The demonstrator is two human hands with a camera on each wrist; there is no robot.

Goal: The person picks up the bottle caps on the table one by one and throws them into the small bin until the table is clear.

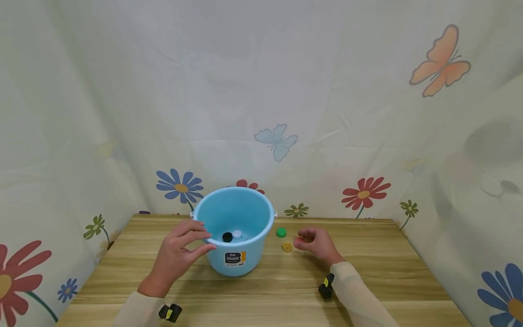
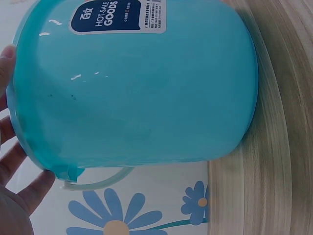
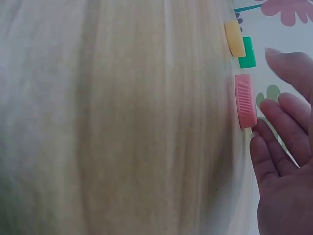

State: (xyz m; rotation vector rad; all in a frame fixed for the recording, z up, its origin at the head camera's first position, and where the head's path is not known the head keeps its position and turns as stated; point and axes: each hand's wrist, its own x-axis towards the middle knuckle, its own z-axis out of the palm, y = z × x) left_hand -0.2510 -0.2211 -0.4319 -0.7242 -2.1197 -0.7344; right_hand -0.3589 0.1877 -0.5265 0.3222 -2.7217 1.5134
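A light blue bucket (image 1: 256, 250) stands upright on the wooden table. My left hand (image 1: 177, 250) holds its near left rim, thumb on the outer side and fingers over the edge. Inside the bucket lie a black bottle cap (image 1: 227, 237) and a white bottle cap (image 1: 237, 235). On the right, my right hand (image 1: 320, 247) hovers low over the table with its fingers spread, fingertips right at a red ribbed bottle cap (image 3: 246, 101). Just beyond are a yellow bottle cap (image 1: 287, 247) and a green bottle cap (image 1: 281, 232).
The wooden table (image 1: 286, 295) reaches back to a pale curtain (image 1: 318, 91) printed with flowers and butterflies, which also hangs at both sides. A label (image 2: 120, 16) is on the bucket's front, and its white handle (image 2: 100, 185) hangs at the side.
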